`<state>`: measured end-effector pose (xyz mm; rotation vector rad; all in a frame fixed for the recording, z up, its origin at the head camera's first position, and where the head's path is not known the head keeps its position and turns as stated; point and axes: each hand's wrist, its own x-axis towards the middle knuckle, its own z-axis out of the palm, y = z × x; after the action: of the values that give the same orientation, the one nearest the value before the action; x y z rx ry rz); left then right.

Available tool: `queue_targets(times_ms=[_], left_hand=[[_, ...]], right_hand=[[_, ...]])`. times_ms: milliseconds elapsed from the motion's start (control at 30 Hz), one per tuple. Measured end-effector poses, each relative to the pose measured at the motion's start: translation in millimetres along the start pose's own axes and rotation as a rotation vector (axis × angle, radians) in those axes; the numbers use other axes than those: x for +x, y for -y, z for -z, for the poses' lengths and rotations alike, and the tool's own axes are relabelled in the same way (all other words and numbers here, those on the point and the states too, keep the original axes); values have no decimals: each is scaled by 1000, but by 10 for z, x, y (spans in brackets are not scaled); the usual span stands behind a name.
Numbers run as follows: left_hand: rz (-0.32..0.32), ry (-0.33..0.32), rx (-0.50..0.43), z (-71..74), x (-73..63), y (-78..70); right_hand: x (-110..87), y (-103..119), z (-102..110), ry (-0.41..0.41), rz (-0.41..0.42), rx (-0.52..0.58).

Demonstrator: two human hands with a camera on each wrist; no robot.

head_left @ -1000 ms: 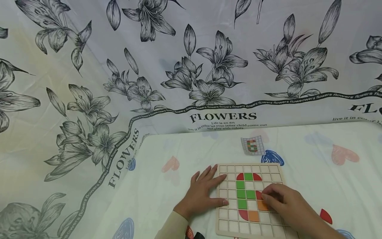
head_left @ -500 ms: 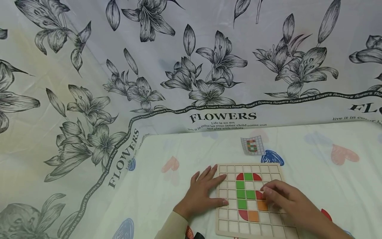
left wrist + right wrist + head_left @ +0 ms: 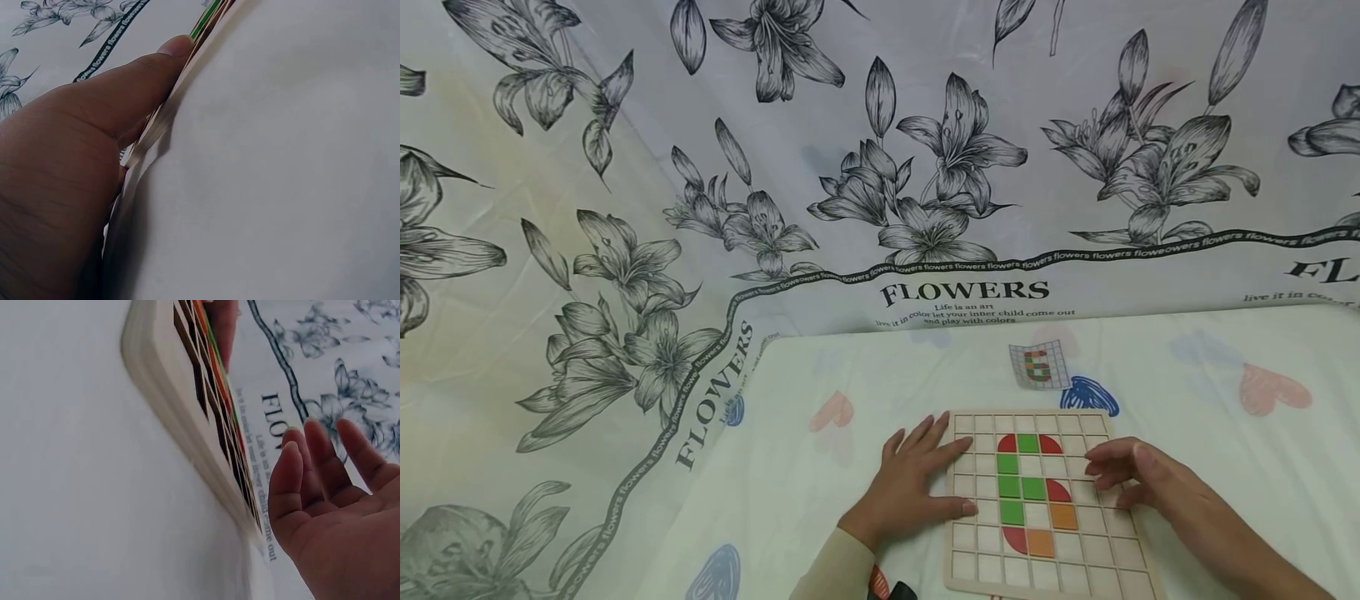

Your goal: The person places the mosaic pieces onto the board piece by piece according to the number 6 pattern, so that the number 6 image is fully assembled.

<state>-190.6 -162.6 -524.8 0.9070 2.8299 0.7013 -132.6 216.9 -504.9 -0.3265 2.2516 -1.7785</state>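
A pale wooden grid board (image 3: 973, 567) lies on the table, with several coloured tiles set in its cells. Green squares (image 3: 1011, 512) form a column, with red rounded-corner tiles (image 3: 1015, 540) at its ends. Another red rounded tile (image 3: 1057, 490) sits just above an orange square (image 3: 1063, 517). My left hand (image 3: 906, 487) rests on the board's left edge, fingers spread; its thumb lies along the rim in the left wrist view. Over the right edge hovers my right hand (image 3: 1157, 487), its fingers loosely bent and holding nothing, as the right wrist view also shows.
Beyond the board lies a small gridded picture card (image 3: 1037, 365) with a coloured block pattern. A red piece (image 3: 878, 581) and a black object (image 3: 901, 590) show at the bottom edge near my left sleeve. Flower-printed cloth (image 3: 955, 167) hangs behind the table.
My right hand has drawn away rightward from the red rounded tile above the orange square, leaving it in its cell. A loose red piece at right is now out of sight. The left hand stays put.
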Motion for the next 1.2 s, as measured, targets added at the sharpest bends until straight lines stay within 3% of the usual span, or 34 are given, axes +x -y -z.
queue_targets(times_ms=[133,367,600,800,933,1000,1200], left_hand=[[0,1,-1,4,3,-6],[7,8,-4,11,3,-14],[11,7,-10,15,-2,-16],[5,3,-12,7,-4,-11],[11,4,-13,2,-4,-13],[15,6,-13,4,-5,-18],[16,8,-3,8,-2,-27]], right_hand=[[-47,-97,106,-52,38,-88],[-193,-226,354,-104,-19,-256],[-306,-338,540,-131,-8,-337],[-380,-546,679,-83,-23,-399],[-413,-569,713,-72,-52,-464],[-444,-596,713,-94,1,-470],[-549,-864,778,-141,352,-393]])
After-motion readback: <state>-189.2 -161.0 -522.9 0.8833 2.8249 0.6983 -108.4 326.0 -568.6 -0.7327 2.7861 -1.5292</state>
